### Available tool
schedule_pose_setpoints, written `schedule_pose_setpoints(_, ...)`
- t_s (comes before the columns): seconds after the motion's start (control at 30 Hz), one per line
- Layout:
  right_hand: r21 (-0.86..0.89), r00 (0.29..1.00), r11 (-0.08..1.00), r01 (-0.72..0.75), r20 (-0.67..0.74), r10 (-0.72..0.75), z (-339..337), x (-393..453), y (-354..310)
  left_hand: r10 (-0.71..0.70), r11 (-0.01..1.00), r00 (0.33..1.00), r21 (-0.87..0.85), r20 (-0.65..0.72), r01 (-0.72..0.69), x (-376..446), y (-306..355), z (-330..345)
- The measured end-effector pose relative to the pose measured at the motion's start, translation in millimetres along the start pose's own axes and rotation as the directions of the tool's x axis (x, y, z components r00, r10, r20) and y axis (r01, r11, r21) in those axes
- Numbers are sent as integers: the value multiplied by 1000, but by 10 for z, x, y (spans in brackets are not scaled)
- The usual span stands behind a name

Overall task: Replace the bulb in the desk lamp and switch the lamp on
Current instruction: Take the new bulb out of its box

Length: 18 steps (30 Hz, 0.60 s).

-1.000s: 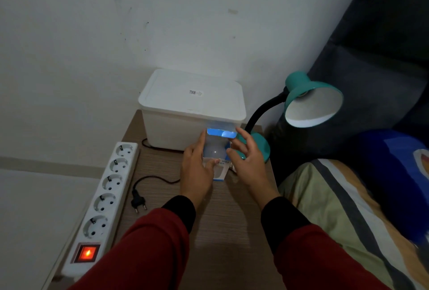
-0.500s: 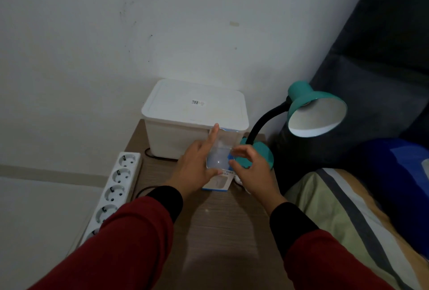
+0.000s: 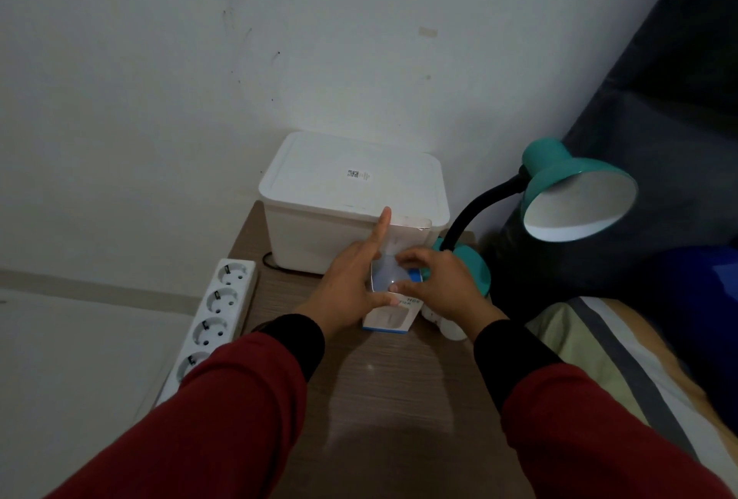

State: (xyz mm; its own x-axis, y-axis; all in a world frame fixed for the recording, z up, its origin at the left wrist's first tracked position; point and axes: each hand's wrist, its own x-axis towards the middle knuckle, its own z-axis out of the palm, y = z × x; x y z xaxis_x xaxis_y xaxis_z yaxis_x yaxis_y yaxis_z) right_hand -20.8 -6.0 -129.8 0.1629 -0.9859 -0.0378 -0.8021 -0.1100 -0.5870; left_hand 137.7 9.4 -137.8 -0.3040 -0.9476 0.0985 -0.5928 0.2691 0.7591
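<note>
A: Right, notes from the head view. Both hands sit on the bulb carton [image 3: 389,309], which stands on the wooden table [image 3: 399,398] in front of the white storage box [image 3: 351,199], just beside the lamp base [image 3: 473,265].

B: Grip?

A: Left hand [image 3: 351,291] wraps the carton's left side, thumb across the front, index finger straight up along the raised flap [image 3: 407,233]. Right hand [image 3: 439,291] has its fingers curled in at the open mouth, tips touching the pale dome of the new bulb [image 3: 386,277]. Neither hand is fully closed; the right is a loose pinch, and I cannot tell whether it holds the glass yet.

B: How will it handle?

A: Light, I judge. Thin card for the carton, which will buckle if squeezed. The bulb looks smooth and rounded, so likely slippery, and fragile if dropped on the table.

B: Where to take it?

A: Fingertips spread around the widest part of the dome, drawing straight out while the left hand steadies the carton low down. Once free, hold it by the dome and leave the screw cap clear for the socket.

B: And the lamp?

A: Teal shade [image 3: 579,195] hangs on its black gooseneck [image 3: 475,211], well right of the hands, mouth facing this way. No bulb shows inside. A white rounded thing [image 3: 447,325] lies under the right wrist; possibly the old bulb, too hidden to say.

B: Power?

A: Power strip [image 3: 215,311] lies along the table's left edge.
</note>
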Motion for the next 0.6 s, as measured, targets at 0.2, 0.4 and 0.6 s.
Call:
schedule_pose_setpoints(0.2, 103, 994, 994, 36, -110, -24, -2, -100, -10, 6, 1000, 1000, -9, -4, -6, -15, -4, -1)
schedule_pose_setpoints(0.4, 246, 982, 967, 60, -190, -12, -70, -211, -39, -7, 1000, 1000, -26, -27, 6, -25, 36, 8)
schedule_pose_setpoints(0.6, 209, 979, 972, 109, -191, -69, -95, -300, -90, -6, 999, 1000, -51, -29, 4, -54, 54, -3)
